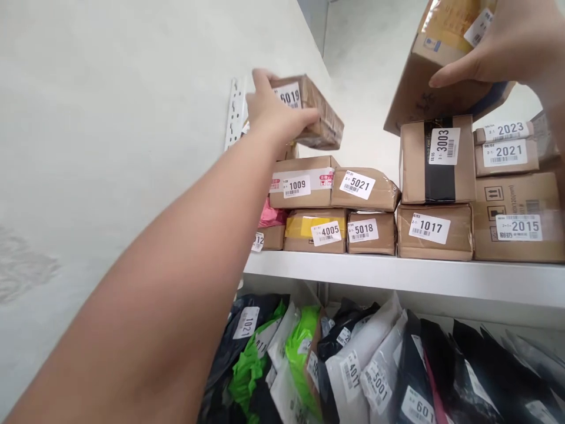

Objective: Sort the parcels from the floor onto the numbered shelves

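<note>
My left hand point(280, 112) grips a small taped cardboard box point(324, 121) labelled 6019, thumb along its near side, and holds it tilted above the upper row of boxes. At the upper right my right hand point(507, 53) is closed on a larger cardboard box point(415, 88) with yellow tape, tilted above the box marked 3003 point(415, 165). Part of that larger box runs out of the top of the view. Below my left hand lie the boxes marked 1009 point(318, 197) and 5021 point(379, 191).
The white shelf point(397, 274) carries stacked boxes, among them 1017 point(459, 244) and 2015 point(516, 197). On the lower level, several soft mailing bags point(379, 318) stand packed side by side. A pale wall point(132, 88) rises at the left, beside a perforated shelf upright point(233, 112).
</note>
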### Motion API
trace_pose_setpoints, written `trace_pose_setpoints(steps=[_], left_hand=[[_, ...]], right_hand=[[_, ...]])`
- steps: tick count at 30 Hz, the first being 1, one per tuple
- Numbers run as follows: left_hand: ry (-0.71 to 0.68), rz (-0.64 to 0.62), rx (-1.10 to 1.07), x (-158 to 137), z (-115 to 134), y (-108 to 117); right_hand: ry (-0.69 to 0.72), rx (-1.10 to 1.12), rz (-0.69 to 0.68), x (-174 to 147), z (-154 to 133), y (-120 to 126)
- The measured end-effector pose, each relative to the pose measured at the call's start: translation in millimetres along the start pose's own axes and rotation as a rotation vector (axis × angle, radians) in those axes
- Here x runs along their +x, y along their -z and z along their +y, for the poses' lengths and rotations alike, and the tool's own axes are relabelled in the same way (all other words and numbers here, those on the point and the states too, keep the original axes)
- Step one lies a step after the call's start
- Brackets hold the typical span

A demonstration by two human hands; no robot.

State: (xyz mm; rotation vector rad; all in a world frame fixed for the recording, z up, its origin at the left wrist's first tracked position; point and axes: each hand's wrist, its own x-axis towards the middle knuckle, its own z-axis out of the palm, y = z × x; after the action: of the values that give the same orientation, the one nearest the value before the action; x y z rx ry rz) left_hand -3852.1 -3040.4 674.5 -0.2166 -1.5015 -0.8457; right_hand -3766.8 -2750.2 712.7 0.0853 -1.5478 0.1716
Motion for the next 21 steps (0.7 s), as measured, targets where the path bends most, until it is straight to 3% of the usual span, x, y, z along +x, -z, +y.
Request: trace_pose_setpoints(steps=[3,5,10,16,21], left_hand=[[0.068,-0.027,0.113,-9.4,-12.3,-11.9],[0.001,-0.083,0.144,-5.6,-22.1,-22.9],[-0.244,-0.388,0.169,29.5,-56.4,-46.8],[-0.214,-0.321,0.346,41.0,-73.7,-51.6],[-0.468,-0.253,0.41,-10.3,-39.3,-35.3]], right_hand=[[0.037,-0.023,-0.008,-6.5,7.2,2.3],[0.067,-0.004,0.029,-8.3,13.3,2.1],[0.094,0.045,0.044,-13.0,21.8,2.8],[0.077,0.039,0.03,-16.6,25.2,4.4],[0.085,0.066,0.024,-15.7,29.9,5.9]])
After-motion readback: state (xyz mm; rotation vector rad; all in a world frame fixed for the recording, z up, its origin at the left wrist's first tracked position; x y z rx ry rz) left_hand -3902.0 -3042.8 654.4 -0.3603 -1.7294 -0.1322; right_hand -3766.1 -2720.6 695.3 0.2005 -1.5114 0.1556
